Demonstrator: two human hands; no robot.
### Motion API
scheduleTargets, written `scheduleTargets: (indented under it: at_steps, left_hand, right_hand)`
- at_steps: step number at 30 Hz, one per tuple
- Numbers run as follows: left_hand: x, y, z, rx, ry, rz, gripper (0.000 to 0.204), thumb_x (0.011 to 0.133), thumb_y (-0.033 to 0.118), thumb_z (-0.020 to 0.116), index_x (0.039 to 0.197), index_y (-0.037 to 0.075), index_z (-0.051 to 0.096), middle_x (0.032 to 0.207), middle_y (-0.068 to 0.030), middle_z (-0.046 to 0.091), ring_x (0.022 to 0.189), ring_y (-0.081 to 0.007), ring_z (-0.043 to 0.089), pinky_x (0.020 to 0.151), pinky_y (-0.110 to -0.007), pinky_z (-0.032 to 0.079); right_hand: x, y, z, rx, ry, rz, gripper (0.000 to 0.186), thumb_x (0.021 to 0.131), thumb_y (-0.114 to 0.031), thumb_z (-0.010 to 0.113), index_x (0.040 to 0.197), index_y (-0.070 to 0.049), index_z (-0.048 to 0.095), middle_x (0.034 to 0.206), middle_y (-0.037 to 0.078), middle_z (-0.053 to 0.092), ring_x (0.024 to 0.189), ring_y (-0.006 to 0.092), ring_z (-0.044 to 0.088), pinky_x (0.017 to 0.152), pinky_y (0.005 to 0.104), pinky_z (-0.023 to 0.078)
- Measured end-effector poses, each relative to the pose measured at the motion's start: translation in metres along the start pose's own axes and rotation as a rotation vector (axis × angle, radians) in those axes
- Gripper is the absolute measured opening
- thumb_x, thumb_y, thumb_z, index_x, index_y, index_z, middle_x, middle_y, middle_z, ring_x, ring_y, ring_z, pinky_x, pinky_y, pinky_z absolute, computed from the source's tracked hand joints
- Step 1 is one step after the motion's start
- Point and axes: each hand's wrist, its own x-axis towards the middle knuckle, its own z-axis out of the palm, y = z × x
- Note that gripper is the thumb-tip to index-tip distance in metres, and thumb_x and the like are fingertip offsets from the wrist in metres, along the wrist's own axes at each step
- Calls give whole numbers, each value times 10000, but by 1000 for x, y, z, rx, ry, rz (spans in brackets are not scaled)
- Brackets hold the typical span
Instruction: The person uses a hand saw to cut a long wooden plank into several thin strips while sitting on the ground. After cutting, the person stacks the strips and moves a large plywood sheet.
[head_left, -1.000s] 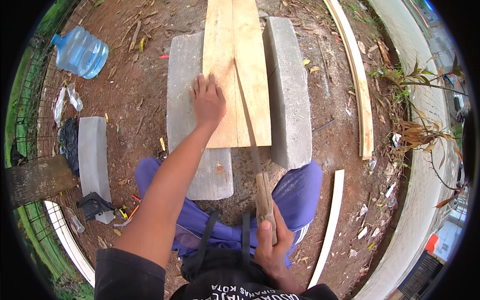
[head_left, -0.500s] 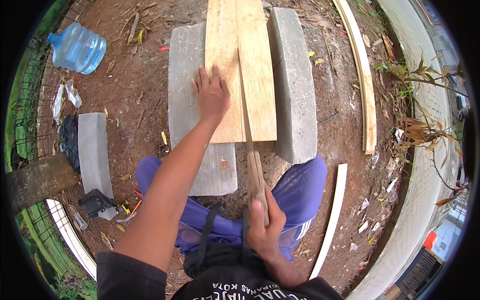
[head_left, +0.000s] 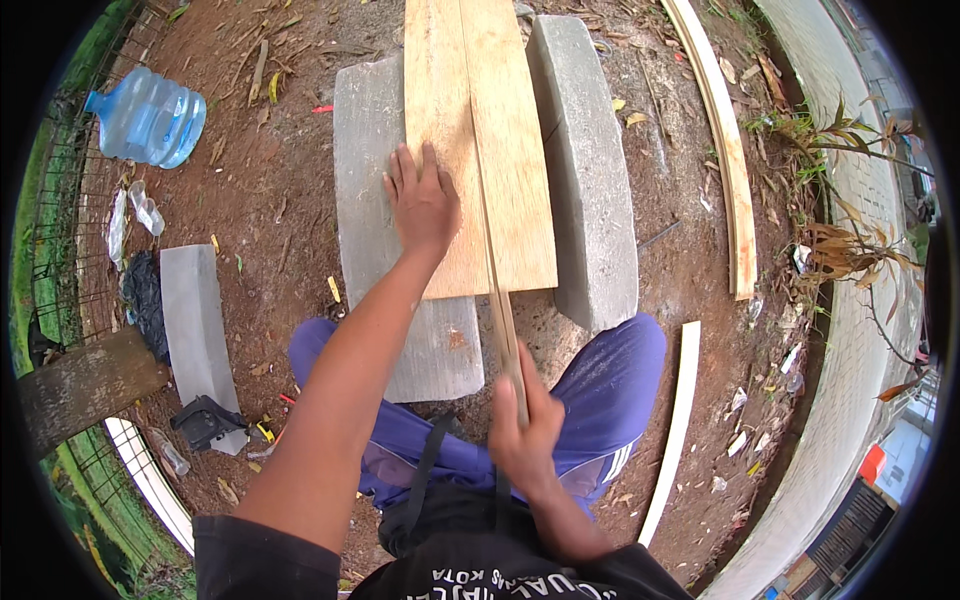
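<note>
wooden saw handle (head_left: pixel 507 345), clasped in right hand (head_left: pixel 527 428), has slid farther, advancing the stroke; left hand (head_left: pixel 424 207) lies flat on the board (head_left: pixel 522 220).

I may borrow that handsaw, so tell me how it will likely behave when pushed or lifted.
The handsaw may flex if pushed sideways: its blade shows as a thin line. Lifted, it could dip at the front, since the blade reaches well ahead of the right hand. It probably won't slip easily: the wooden handle looks matte.
</note>
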Motion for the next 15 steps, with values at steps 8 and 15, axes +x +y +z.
scheduleTargets:
  at_steps: [8, 15]
  left_hand:
    - [2, 20, -5, -19, -9, 43, 505, 1083, 303, 428, 1533, 80, 478, 1594, -281, 378, 1508, -445, 317, 1243, -561, 219]
    - [4, -5, -5, 13, 28, 22, 502, 1075, 295, 442, 1523, 75, 489, 1578, -294, 388, 1494, -451, 335, 1230, -583, 232]
  right_hand:
    - [220, 16, 69, 19, 72, 47, 317, 1032, -216, 571, 1026, 89, 658, 703, 214, 617, 631, 236, 598, 610, 402, 475]
    - [17, 0, 8, 30, 44, -33, 447, 1023, -152, 589, 1372, 128, 576, 788, 171, 704, 674, 128, 646, 625, 314, 517]
